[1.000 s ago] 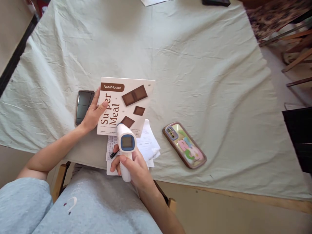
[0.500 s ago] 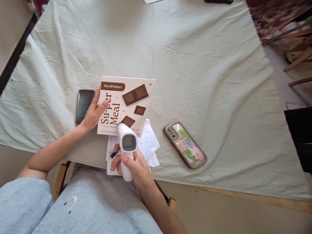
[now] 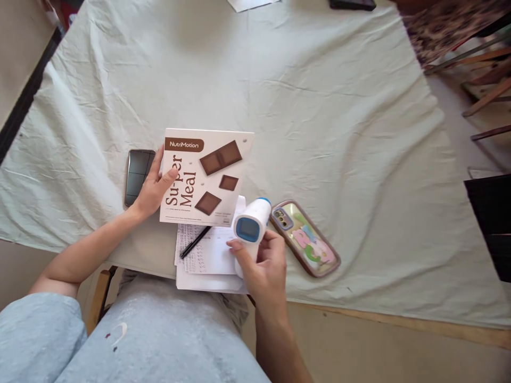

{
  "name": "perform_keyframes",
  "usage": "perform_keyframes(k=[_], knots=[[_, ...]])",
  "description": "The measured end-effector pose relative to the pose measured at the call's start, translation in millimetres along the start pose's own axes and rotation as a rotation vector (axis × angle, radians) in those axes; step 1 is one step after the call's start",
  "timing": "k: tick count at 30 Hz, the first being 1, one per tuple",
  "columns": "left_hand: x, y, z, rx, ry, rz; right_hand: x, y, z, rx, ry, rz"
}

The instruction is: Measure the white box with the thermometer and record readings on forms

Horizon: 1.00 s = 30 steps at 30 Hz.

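My left hand (image 3: 154,186) grips the left edge of a white and brown box (image 3: 223,197) labelled NutriMotion Su-per Meal, thumb on its front. The box is held up over the table with its printed face toward me. My right hand (image 3: 265,266) is wrapped round a white infrared thermometer (image 3: 261,210) with a blue-rimmed screen facing me; no reading can be made out. Below the box lie written paper sheets (image 3: 215,255), with a black pen (image 3: 195,242) across them. The thermometer covers the sheets' right side.
A phone in a colourful case (image 3: 307,236) lies face down right of the thermometer. Another phone (image 3: 138,173) rests behind my left hand, partly hidden. White paper (image 3: 253,4) and a black object (image 3: 353,4) are at the far edge of the pale tablecloth (image 3: 339,106).
My right hand has carried the thermometer rightward, away from the box's lower edge, and turned it. The pen and more of the papers now show. The box stays in my left hand, nearly unmoved.
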<state>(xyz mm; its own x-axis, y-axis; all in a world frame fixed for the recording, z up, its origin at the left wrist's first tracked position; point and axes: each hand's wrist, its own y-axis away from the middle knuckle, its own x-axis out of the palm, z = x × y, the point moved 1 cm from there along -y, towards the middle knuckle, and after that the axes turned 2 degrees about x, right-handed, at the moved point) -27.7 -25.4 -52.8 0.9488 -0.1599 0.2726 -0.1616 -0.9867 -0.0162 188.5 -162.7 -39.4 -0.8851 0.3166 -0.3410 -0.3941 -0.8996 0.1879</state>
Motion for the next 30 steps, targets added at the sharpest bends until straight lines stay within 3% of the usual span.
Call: perform_keyframes(k=[3,6,11,16,21,26,28,30], knots=[[-1.4,1.0,-0.8,-0.019,-0.032,-0.042,-10.0,-11.3,-5.8,-0.080,0.283,-0.104],[-0.4,0.3,-5.7,-0.029,-0.102,-0.076,-13.4,-19.5,-14.0,-0.173,0.457,-0.099],[5.7,-17.2,-31.5,0.168,-0.152,-0.132,-12.5,-25.6,-26.9,-0.291,0.627,-0.064],[2.3,-61.8,-47.0,0.287,-0.206,-0.044,-19.0,-34.2,-30.3,-0.336,0.716,-0.064],[-7.7,-102.1,-30.0,0.290,-0.182,-0.002,-24.5,-47.7,-31.8,-0.383,0.765,-0.103],[-20.0,-113.7,-9.1,0.259,-0.138,0.059,-26.9,-41.7,-15.7,-0.465,0.748,-0.118],[-26.5,-114.1,-3.8,0.229,-0.145,0.096,-26.3,-35.1,-3.3,-0.530,0.709,-0.078],[-31.5,-112.7,-1.9,0.189,-0.170,0.126,-22.1,-29.9,7.6,-0.591,0.677,0.046]])
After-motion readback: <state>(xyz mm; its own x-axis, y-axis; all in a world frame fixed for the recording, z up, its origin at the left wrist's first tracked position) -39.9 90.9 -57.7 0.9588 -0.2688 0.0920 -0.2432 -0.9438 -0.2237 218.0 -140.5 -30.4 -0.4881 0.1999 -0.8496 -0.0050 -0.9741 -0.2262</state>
